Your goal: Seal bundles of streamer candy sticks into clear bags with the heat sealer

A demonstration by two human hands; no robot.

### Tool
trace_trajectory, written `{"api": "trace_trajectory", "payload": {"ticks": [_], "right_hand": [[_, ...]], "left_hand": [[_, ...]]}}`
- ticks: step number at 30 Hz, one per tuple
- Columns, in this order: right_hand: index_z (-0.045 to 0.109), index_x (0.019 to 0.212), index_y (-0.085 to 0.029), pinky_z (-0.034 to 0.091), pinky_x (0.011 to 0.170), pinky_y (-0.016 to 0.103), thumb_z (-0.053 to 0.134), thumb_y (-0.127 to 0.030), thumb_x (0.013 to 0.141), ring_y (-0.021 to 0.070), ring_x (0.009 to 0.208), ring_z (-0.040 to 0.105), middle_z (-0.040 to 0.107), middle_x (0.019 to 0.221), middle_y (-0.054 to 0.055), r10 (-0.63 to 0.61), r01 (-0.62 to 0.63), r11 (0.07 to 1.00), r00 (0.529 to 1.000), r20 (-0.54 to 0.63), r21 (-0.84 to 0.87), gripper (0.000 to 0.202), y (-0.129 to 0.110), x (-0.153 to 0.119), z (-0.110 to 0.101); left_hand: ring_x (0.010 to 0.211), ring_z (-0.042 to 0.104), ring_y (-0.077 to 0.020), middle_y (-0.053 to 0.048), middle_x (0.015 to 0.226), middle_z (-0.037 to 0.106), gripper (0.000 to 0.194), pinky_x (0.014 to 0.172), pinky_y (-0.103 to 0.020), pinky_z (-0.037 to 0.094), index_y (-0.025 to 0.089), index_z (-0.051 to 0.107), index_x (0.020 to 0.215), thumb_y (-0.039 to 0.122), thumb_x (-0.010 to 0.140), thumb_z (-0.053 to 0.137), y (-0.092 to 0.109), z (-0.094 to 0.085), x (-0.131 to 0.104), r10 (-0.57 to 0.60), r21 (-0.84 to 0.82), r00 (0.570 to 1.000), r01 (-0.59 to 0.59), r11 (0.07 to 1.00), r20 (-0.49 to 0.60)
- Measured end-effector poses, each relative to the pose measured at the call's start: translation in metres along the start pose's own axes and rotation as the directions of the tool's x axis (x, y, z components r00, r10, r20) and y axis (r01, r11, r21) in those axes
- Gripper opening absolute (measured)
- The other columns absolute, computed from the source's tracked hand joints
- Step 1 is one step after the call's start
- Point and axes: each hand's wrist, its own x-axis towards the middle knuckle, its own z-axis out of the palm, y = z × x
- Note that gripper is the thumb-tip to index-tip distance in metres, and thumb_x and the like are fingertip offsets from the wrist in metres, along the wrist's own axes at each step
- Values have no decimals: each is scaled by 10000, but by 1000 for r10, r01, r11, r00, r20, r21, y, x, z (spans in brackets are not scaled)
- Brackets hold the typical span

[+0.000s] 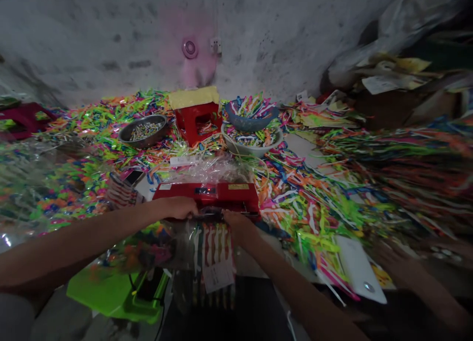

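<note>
A red sealing machine (229, 194) with a small lit orange light lies across the middle of the table. At its front edge my left hand (180, 207) is closed on the top edge of a clear plastic bag (218, 250). My right hand (236, 222) grips the same edge a little to the right, fingers bent. The bag hangs down toward my lap, with several long colorful pieces in a row inside and a white label (219, 276) on its front. Crumpled clear plastic (214, 169) lies behind the machine. The fingertips are dim and partly hidden.
Heaps of colorful plastic pieces (318, 208) cover the table. Behind stand a metal bowl (125, 134), a red stool (188, 126) and a blue basket (251, 119) on a white bowl (232, 141). Another person's blurred hands (399, 262) are at the right, near a white board (356, 267).
</note>
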Motion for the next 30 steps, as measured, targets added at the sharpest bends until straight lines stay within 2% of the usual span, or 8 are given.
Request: {"api": "trace_trajectory", "payload": {"ticks": [2,5,8,12,19,24,30], "right_hand": [[572,1302,-97,406,1082,372,444,0,800,224,1246,549,594,1324,161,29,-29,1000,999,13,10,527,-3,-1,-2],[577,1304,-103,393,1092,356,440,2,798,224,1254,542,577,1349,141,60,-60,997,998,8,50,534,-6,-2,-4],[590,1293,-118,393,1088,340,456,-10,805,216,1230,564,584,1345,122,82,-82,992,997,-2,98,518,-8,-1,-6],[570,1311,-91,376,1093,323,437,-1,814,210,1246,550,569,1358,135,113,-116,988,993,31,102,523,-9,0,-9],[622,1242,-169,434,1021,324,458,-47,816,213,1176,600,644,1277,94,113,-117,988,992,50,103,473,-9,-1,-13],[586,1278,-164,437,975,297,461,-67,838,219,1172,599,624,1302,113,124,-128,991,987,106,32,468,-10,5,-27],[643,1164,-189,461,813,299,486,-97,844,253,1014,667,721,1087,116,165,-145,983,968,192,-113,369,-13,16,-40]], "left_hand": [[582,595,-147,-14,709,745,286,577,-221,398,223,772,811,26,647,646,1,-9,5,32,-8,994,-31,999,102],[654,632,-146,-34,858,772,376,603,-204,414,222,768,940,12,674,605,-2,-22,10,45,-45,991,-39,998,129],[763,662,-141,-30,975,767,431,671,-189,443,211,745,1024,2,702,550,-8,-32,13,-30,-65,992,38,997,119],[762,658,-135,-29,938,769,429,696,-193,453,193,748,998,-12,683,542,-15,-40,13,-158,-15,980,161,987,123],[758,647,-134,-27,920,766,420,693,-188,435,184,756,967,-27,676,539,-13,-40,19,-209,64,972,203,977,105],[782,641,-129,-31,957,764,395,717,-187,425,197,754,970,2,690,555,-17,-43,21,-205,112,972,193,975,112],[703,621,-125,-15,824,762,337,672,-178,421,179,763,877,34,641,570,-22,-43,16,-199,-2,972,201,980,126]]}}
